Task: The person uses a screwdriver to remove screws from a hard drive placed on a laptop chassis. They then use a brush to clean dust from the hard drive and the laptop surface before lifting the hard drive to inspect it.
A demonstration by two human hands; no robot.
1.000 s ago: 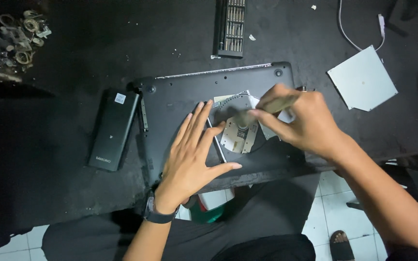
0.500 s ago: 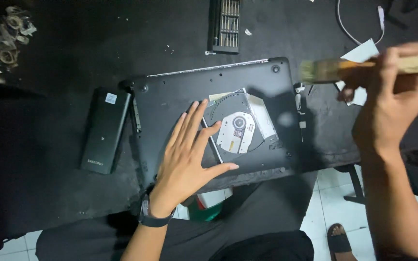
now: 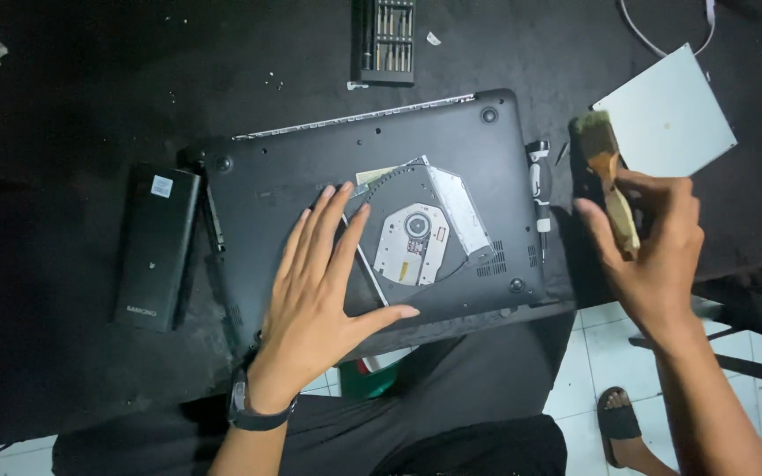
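A black laptop [image 3: 310,163] lies bottom-up on the dark table. Its optical drive [image 3: 416,238] is exposed in the middle, with a silver plate and round spindle. My left hand [image 3: 324,291] rests flat on the laptop's underside, fingers spread, fingertips at the drive's left edge. To the laptop's right, my right hand [image 3: 654,251] grips a small paintbrush [image 3: 606,167] by its wooden handle. The bristles point away from me, over the table beside the laptop.
A black battery pack [image 3: 156,247] lies left of the laptop. A screwdriver [image 3: 538,194] lies along its right edge. A bit set case [image 3: 385,40] sits at the top. A pale flat square cover [image 3: 668,110] is top right, a white cable [image 3: 663,35] behind it.
My right hand lifted the brush off the optical drive and carried it right, then lowered it beside the laptop. My left hand stayed flat on the laptop.
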